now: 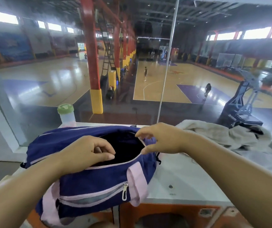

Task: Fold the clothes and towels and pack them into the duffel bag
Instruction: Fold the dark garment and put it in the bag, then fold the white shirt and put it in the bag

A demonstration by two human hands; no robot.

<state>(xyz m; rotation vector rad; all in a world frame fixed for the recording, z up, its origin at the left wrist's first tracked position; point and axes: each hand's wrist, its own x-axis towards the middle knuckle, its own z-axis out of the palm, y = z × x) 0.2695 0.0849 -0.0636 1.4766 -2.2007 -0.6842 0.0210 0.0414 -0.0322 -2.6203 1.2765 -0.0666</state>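
Head view, looking down on a white ledge [189,178]. Found the navy duffel bag [99,183] with pink straps [135,178] lying on that ledge toward its left end, main zip drawn back, dark inside showing. Saw the left hand [89,150] over the near lip of the opening, fingers curled in, thumb tip against forefinger; could not tell whether any cloth sat in that pinch. Saw the right hand [163,139] at the right end of the opening, fingers loosely spread and part-bent, forefinger and thumb tips at the pale zip edge on either side of the gap, plainly gripping nothing. Noted a crumpled off-white towel [214,134], unfolded, on the ledge to the right of the bag and outside it. Noted a clear bottle [67,115] with a green lid standing upright just behind the bag's left end. Made out a basketball court [156,83] beyond the glass, far below.
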